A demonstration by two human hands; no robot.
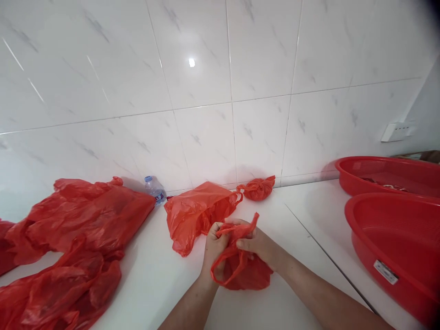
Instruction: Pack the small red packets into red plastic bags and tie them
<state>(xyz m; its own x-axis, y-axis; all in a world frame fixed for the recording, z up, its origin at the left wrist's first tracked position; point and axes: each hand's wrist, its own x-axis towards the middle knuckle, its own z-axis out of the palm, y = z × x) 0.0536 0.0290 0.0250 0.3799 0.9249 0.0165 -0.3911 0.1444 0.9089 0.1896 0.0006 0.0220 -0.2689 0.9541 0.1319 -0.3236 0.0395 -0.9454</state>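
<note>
Both of my hands grip a small red plastic bag (245, 272) over the white counter, low in the middle of the view. My left hand (213, 250) is closed on the bag's twisted top from the left. From the right, my right hand (259, 245) pinches the same twisted part, and a red tail sticks up between the fingers. One handle loop hangs below my left wrist. Just behind lies another red bag (195, 213), open and crumpled. A small tied red bundle (257, 188) sits by the wall.
A heap of large red bags (75, 238) covers the counter's left side. Beside it a small plastic water bottle (155, 189) lies against the tiled wall. Two red basins (395, 238) stand at the right, the far one (388, 174) near a white wall socket (397, 131).
</note>
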